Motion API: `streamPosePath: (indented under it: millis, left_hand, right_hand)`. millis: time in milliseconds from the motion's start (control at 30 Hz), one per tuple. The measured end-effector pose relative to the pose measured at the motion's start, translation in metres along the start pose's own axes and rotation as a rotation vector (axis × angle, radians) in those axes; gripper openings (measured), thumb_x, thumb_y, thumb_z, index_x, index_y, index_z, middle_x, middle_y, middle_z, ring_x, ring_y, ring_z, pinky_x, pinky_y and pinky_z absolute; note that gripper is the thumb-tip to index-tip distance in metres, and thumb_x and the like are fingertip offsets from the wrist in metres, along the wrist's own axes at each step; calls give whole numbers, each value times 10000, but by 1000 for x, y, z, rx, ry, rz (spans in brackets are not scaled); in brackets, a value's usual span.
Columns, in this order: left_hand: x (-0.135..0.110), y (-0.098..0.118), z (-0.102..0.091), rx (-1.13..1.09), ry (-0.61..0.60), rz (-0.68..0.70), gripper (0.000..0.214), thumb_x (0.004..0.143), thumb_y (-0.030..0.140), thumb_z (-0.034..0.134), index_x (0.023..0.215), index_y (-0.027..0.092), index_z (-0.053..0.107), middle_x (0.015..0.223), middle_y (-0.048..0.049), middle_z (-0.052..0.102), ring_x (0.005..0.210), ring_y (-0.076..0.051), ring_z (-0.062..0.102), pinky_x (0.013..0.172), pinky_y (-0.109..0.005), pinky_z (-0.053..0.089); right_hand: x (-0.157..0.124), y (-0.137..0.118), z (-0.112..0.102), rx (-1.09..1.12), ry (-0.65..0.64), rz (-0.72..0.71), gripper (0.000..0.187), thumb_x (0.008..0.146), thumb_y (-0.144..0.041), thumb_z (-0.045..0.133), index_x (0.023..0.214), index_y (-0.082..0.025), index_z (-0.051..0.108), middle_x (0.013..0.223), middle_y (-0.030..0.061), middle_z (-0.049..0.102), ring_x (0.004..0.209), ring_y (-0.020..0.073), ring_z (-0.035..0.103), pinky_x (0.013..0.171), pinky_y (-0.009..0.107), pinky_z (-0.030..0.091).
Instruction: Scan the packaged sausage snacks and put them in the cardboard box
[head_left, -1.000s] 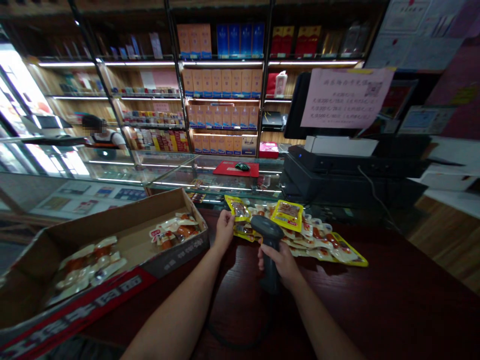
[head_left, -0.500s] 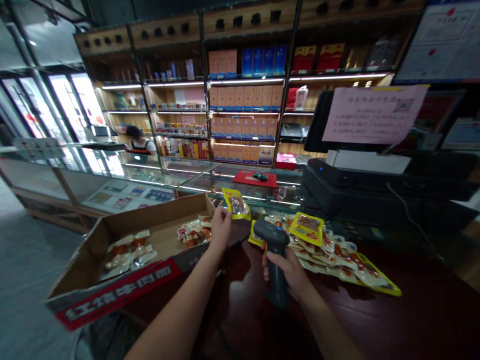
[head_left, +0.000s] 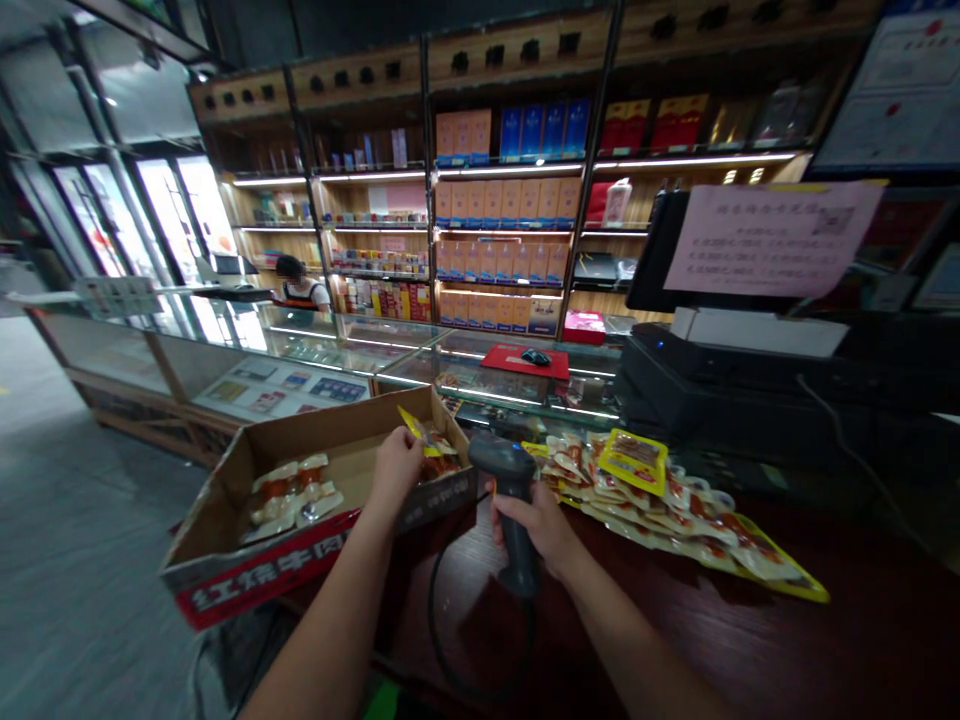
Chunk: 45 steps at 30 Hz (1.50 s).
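My left hand (head_left: 397, 465) pinches a yellow-edged snack packet (head_left: 417, 430) over the right part of an open cardboard box (head_left: 262, 575). Inside that box lie clear vacuum-packed snacks (head_left: 289, 492), with more partly hidden behind the held packet. In my right hand (head_left: 536, 520) is a dark grey barcode scanner (head_left: 514, 520), held upright by its handle, its head turned toward the box. Right of the scanner, a pile of vacuum-packed snacks (head_left: 645, 510) rests on the dark table, with a yellow packet (head_left: 634, 460) on top.
Behind the table runs a glass display counter (head_left: 352, 340) bearing a red mat (head_left: 517, 362) and a mouse (head_left: 536, 356). A monitor with a pink notice (head_left: 772, 240) stands at right. The scanner's cable (head_left: 435, 610) loops over the table. A person (head_left: 296, 285) is behind the far counter.
My left hand has carried the yellow packet left and down, from beside the box to over it. My right hand and the scanner have shifted left in the view, which itself has turned slightly.
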<state>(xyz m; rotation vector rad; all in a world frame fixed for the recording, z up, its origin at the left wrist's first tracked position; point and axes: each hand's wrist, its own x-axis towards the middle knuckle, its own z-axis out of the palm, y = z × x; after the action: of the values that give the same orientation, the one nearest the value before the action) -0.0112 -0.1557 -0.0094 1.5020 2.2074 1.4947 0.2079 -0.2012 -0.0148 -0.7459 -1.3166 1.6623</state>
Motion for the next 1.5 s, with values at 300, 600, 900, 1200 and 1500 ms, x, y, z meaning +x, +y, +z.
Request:
streamPosePath:
  millis: [300, 600, 900, 1200, 1500]
  left_hand:
    - [-7, 14, -1, 254, 57, 221, 147, 652, 105, 516, 780, 162, 558, 1013, -150, 557, 987, -259, 541, 848, -344, 414]
    - [-58, 57, 111, -232, -424, 200, 163, 773, 220, 507, 899, 163, 594, 930, -114, 661, 881, -213, 609, 793, -306, 431]
    - [-38, 46, 176, 25, -613, -40, 325, 799, 373, 489, 634, 131, 629, 717, -135, 671, 701, -212, 628, 591, -249, 400]
    - [-40, 35, 184, 34, -648, -95, 287, 731, 413, 567, 654, 145, 637, 595, -58, 637, 543, -148, 582, 526, -222, 387]
    - [-36, 27, 181, -187, -417, -138, 106, 712, 202, 533, 629, 145, 566, 600, -36, 603, 580, -145, 579, 544, -228, 410]
  right_hand:
    - [-18, -6, -22, -16, 116, -3, 311, 629, -348, 682, 845, -150, 578, 551, -24, 605, 406, 119, 554, 413, 245, 466]
    - [-33, -6, -77, -32, 348, -42, 324, 605, -387, 713, 785, -146, 593, 540, -18, 600, 405, 123, 554, 408, 248, 479]
    - [-38, 9, -100, 21, 402, -51, 319, 625, -374, 702, 799, -143, 568, 534, -27, 592, 403, 119, 548, 394, 244, 473]
    - [-35, 11, -102, 5, 391, 10, 377, 605, -399, 720, 835, -143, 565, 537, -30, 596, 409, 127, 555, 415, 261, 476]
    - [-37, 10, -100, -22, 378, 26, 392, 600, -410, 717, 849, -148, 567, 542, -31, 596, 418, 124, 554, 425, 260, 474]
